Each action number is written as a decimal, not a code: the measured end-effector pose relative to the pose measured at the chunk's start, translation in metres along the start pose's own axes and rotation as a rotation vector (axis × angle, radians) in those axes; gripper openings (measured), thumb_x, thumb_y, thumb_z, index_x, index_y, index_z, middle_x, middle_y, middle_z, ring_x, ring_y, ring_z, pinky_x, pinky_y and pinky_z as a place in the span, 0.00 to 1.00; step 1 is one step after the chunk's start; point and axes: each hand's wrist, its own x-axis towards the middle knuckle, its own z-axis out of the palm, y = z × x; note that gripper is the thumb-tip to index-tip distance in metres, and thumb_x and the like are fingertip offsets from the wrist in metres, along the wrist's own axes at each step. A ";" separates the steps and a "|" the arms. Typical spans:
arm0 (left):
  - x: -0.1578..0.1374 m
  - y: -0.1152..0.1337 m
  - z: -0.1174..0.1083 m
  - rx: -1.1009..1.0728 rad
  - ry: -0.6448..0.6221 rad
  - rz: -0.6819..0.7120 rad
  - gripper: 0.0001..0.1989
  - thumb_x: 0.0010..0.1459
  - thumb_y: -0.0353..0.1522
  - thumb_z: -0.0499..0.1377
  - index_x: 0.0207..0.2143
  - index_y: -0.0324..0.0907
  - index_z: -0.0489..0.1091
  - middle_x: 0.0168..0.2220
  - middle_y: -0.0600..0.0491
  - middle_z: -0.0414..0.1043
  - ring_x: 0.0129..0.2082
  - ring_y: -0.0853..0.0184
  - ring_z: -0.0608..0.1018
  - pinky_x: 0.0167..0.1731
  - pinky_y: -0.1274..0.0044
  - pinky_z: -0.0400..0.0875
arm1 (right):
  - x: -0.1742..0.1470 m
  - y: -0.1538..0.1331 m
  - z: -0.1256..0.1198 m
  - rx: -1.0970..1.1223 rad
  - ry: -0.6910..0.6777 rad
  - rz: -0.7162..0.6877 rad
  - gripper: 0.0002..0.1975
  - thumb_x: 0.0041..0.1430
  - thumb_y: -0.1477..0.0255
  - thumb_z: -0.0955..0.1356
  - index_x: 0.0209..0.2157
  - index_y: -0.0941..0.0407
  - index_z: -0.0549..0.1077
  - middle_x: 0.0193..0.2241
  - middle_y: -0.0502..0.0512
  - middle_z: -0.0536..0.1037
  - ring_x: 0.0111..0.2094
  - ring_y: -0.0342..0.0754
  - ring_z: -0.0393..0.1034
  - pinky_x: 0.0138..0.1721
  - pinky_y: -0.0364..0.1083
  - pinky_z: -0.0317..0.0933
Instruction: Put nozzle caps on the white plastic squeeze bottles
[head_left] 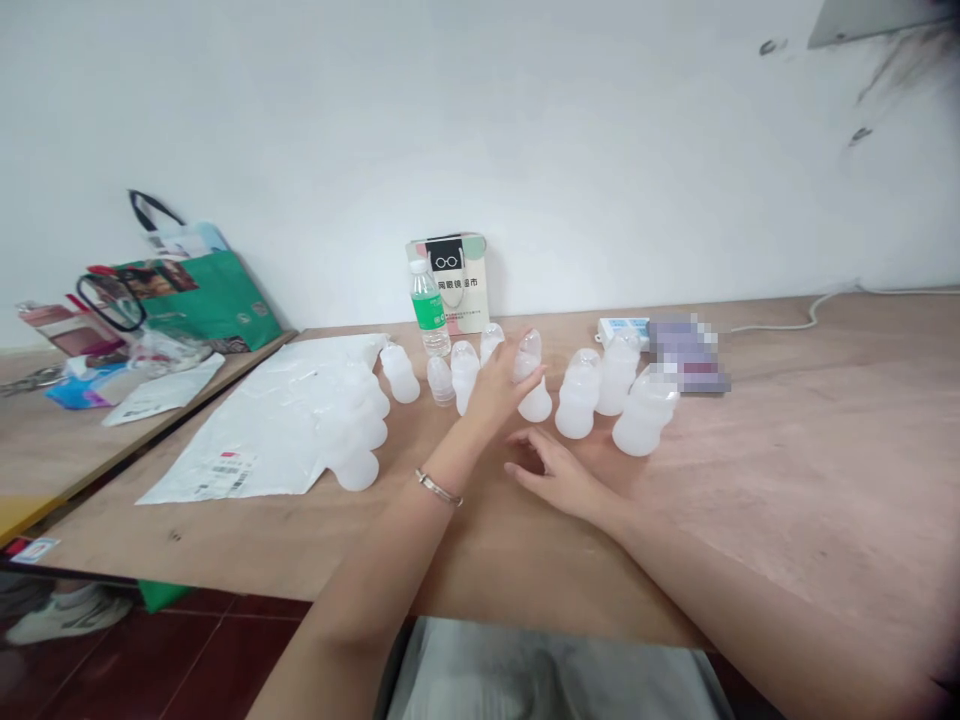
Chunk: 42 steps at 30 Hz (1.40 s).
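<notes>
My left hand, a bangle on its wrist, is closed around the upper part of a frosted baby bottle with a clear domed cap. The bottle stands upright on the table. Just below and to the right, my right hand rests near the tabletop, its fingers curved apart and nothing between them. Capped baby bottles stand to the right, among them one bottle and another bottle. Left of my left hand are a bottle and a clear cap.
A white plastic mailing bag lies on the left with several bottles at its edge. Behind stand a water bottle and a paper bag. A blurred purple item lies back right. A green bag sits far left.
</notes>
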 end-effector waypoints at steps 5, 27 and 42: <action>-0.018 0.008 -0.052 -0.099 0.042 0.015 0.28 0.56 0.38 0.61 0.57 0.52 0.54 0.55 0.51 0.63 0.45 0.63 0.74 0.39 0.72 0.74 | 0.000 0.003 -0.002 0.076 0.002 0.015 0.07 0.52 0.75 0.63 0.35 0.55 0.66 0.34 0.53 0.70 0.35 0.48 0.65 0.40 0.50 0.61; -0.070 0.014 -0.034 -0.267 -0.198 0.170 0.37 0.51 0.37 0.64 0.59 0.53 0.49 0.55 0.49 0.64 0.51 0.58 0.73 0.49 0.65 0.73 | -0.005 -0.014 0.000 0.330 -0.061 0.103 0.16 0.47 0.66 0.71 0.37 0.56 0.66 0.33 0.54 0.75 0.36 0.51 0.71 0.37 0.50 0.68; -0.071 -0.003 -0.026 -0.230 -0.148 0.157 0.43 0.46 0.40 0.67 0.60 0.51 0.47 0.55 0.46 0.63 0.52 0.56 0.72 0.50 0.62 0.70 | -0.002 -0.011 0.001 0.386 -0.016 0.130 0.16 0.45 0.68 0.71 0.36 0.56 0.66 0.31 0.52 0.75 0.32 0.49 0.71 0.32 0.47 0.66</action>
